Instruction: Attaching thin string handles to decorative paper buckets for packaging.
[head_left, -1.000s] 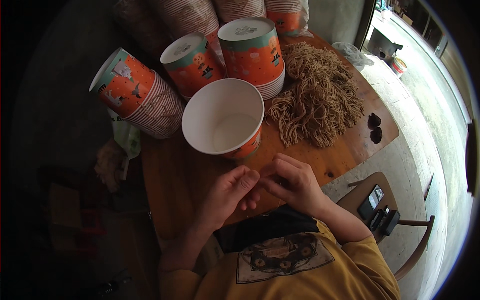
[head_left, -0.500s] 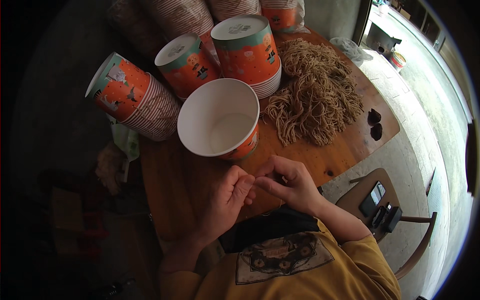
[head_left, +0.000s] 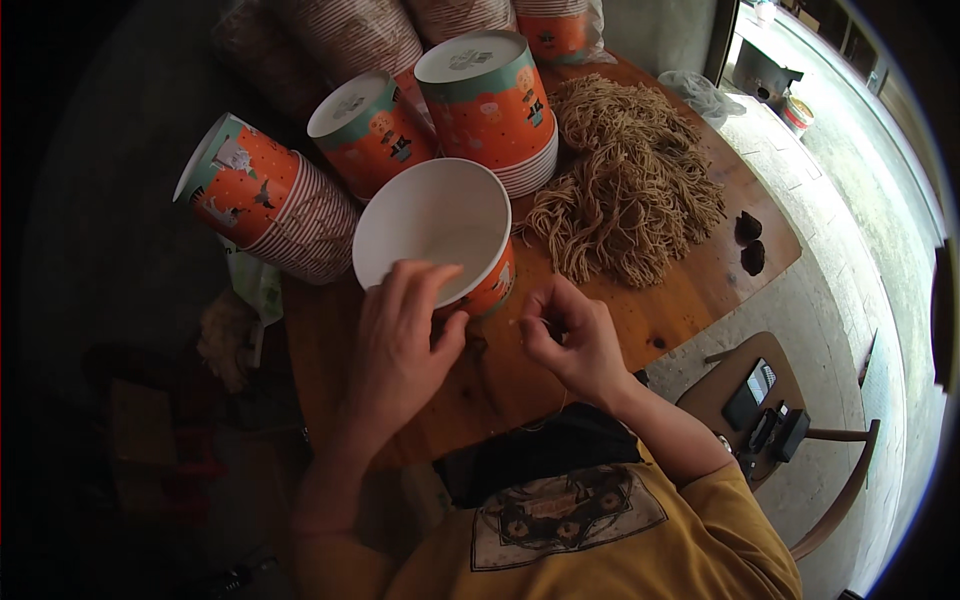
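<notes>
Left hand [head_left: 400, 345] spreads loose fingers over the near rim of the open paper cup [head_left: 432, 232] (best steadied there), while right hand [head_left: 572, 340] pinches something too small to identify, just beside them.

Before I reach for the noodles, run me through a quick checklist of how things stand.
1. Open paper bowl upright, inside bare: ok.
2. Left hand steadying the bowl's near rim: ok.
3. Right hand free: cannot tell, fingers curled, maybe pinching something small.
4. Noodle pile close beside the bowl: ok.
5. Wooden table between hands and pile unobstructed: ok.
</notes>
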